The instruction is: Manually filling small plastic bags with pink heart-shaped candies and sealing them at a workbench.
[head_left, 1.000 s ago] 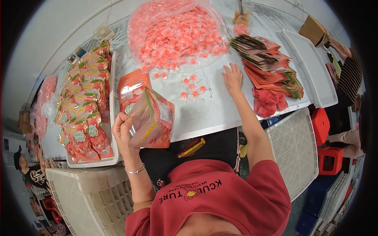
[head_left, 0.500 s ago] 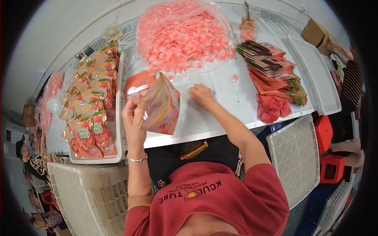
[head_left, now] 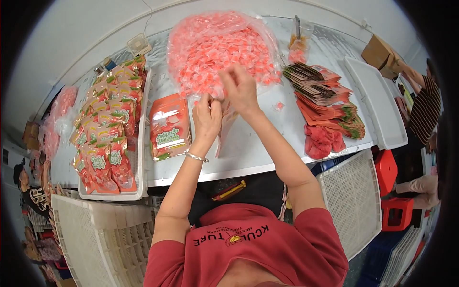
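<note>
packing workshop; candy heap (head_left: 222,50), pouch stacks (head_left: 327,98)

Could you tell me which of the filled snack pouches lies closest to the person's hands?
The lone filled pouch lying flat on the table just left of the left hand. The other filled pouches sit stacked in the white tray farther left.

Orange pouch (head_left: 170,126) beside tray's pouches (head_left: 107,143)

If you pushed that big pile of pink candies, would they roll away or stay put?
The pink candies would probably slide and spread rather than roll, since they look like small flat wrapped pieces. The clear bag around the heap looks thin and floppy, so it likely wouldn't hold them back much. Each piece seems light; a stray one lies alone on the table.
</note>
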The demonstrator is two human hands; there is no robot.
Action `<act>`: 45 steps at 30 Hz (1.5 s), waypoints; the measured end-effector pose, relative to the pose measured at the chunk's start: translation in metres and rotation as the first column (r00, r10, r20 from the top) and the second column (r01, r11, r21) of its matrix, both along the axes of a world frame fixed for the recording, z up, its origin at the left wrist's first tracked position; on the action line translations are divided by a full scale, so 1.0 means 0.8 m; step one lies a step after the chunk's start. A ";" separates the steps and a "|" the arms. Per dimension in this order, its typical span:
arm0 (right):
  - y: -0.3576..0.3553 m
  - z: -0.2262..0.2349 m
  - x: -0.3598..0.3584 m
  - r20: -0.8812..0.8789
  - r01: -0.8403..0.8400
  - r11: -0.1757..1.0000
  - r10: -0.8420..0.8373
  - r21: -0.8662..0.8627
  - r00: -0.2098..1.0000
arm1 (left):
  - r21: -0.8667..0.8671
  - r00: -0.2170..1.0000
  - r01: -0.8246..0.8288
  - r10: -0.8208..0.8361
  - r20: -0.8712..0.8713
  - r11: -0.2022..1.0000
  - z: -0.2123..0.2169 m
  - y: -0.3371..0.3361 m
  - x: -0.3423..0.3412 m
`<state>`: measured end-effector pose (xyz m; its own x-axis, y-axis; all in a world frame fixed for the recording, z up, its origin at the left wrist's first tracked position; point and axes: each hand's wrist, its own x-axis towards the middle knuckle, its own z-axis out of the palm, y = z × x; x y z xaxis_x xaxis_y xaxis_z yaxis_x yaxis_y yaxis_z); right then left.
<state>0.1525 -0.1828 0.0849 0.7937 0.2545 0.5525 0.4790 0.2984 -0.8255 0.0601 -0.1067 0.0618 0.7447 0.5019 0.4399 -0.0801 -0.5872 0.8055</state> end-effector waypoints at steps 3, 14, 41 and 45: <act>0.002 -0.027 0.000 0.741 0.509 0.822 -0.171 -0.257 0.649 | 0.035 0.990 -0.082 0.077 0.122 0.996 -0.021 0.013 0.010; -0.038 0.000 -0.025 0.609 0.211 0.659 0.461 -0.722 0.645 | -0.387 0.998 0.021 0.002 0.059 0.922 -0.022 0.042 -0.012; -0.073 0.035 -0.027 0.343 -0.198 0.549 0.723 -0.812 0.599 | -0.296 0.955 0.296 -0.289 0.068 0.908 -0.007 0.041 -0.041; -0.074 0.031 -0.032 0.218 -0.132 0.390 0.729 -0.912 0.649 | -0.295 0.957 0.286 -0.285 0.049 0.911 -0.008 0.041 -0.050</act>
<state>0.1270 -0.2416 0.1095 0.0674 0.9887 0.1337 0.8902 0.0009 -0.4555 0.0203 -0.0740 0.0556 0.8743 0.3755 0.3077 -0.2127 -0.2736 0.9380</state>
